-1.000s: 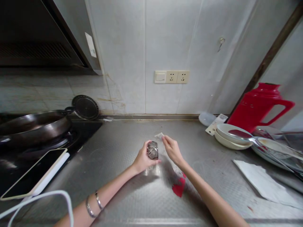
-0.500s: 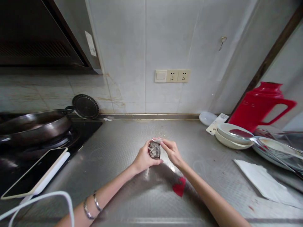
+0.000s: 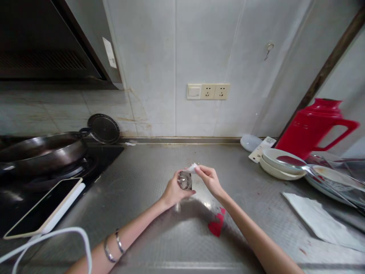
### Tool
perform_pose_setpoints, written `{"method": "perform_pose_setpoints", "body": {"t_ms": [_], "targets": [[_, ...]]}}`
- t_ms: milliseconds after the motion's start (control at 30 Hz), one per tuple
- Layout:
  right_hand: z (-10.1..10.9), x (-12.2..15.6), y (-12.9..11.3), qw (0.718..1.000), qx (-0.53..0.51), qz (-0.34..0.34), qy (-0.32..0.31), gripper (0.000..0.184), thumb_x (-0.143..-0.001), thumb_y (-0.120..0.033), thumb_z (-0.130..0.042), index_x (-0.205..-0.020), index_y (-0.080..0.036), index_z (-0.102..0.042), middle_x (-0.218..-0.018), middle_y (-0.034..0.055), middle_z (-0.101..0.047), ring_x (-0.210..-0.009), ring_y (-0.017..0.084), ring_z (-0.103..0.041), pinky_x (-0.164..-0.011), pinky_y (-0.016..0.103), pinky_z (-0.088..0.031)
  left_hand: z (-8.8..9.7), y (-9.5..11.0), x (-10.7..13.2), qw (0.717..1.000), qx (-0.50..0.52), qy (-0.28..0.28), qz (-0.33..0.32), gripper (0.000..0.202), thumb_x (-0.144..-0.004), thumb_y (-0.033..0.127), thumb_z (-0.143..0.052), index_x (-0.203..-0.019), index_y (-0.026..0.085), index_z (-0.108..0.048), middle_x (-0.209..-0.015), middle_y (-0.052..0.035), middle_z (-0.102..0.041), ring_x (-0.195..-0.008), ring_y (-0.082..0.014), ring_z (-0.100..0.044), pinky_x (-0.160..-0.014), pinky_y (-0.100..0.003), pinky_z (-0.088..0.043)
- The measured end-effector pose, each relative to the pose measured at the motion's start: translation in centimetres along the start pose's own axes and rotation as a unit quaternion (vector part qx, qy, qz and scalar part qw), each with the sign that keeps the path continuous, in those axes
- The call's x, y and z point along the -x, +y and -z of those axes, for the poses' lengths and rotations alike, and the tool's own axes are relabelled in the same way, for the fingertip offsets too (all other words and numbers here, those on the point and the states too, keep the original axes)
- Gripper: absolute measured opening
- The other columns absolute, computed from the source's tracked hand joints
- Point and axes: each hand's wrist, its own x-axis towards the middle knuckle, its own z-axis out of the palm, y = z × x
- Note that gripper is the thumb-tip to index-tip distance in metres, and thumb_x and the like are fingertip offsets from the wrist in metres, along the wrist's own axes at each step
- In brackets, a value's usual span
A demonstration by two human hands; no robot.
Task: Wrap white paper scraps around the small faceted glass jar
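Above the middle of the metal counter, my left hand (image 3: 175, 192) is closed around a small, clear glass-like container (image 3: 185, 181) with a dark, shiny look. What is inside it I cannot make out. My right hand (image 3: 209, 179) pinches a small white piece (image 3: 192, 167), thin like tissue or film, at the container's upper edge. Whether that piece is still attached to the container cannot be told. Torn red scraps (image 3: 216, 225) lie on the counter below my right wrist.
To the left are a pan (image 3: 45, 154) on the black stove, a phone (image 3: 42, 207) and a looping white cable (image 3: 76, 230). At right stand a red thermos jug (image 3: 312, 127), stacked bowls (image 3: 281, 173) and a folded white napkin (image 3: 319, 219). A tiled wall closes the back.
My right hand has moved slightly up and to the right, drawing the white piece out from the container's edge. More of the red scraps shows beside my right forearm.
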Motion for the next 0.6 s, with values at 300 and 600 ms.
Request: {"method": "perform_pose_setpoints", "body": {"t_ms": [300,600], "targets": [[-0.5,-0.2,1.6,0.992,0.123,0.011,-0.001,0.044,-0.086,-0.055,-0.047,-0.073,-0.018,-0.068,-0.069,0.0014,-0.066,-0.075,0.021,-0.061,-0.078,0.032,-0.048,0.0,0.0,0.2,0.999,-0.004,-0.029,-0.023,0.088,-0.050,0.029,-0.085,-0.126,0.017,-0.042,-0.109,-0.0080,-0.064,-0.097,-0.0232,-0.062,-0.088,-0.036,-0.048],[-0.8,0.5,0.2,0.990,0.113,0.068,-0.057,0.035,-0.090,-0.048,-0.045,-0.098,-0.027,-0.072,-0.097,0.0039,-0.072,-0.114,0.030,-0.058,-0.105,0.046,-0.034,-0.2,-0.2,0.1,0.999,0.006,-0.033,-0.023,0.083,-0.050,0.025,-0.083,-0.124,0.017,-0.046,-0.111,-0.0086,-0.064,-0.098,-0.0238,-0.062,-0.088,-0.036,-0.047]]}}
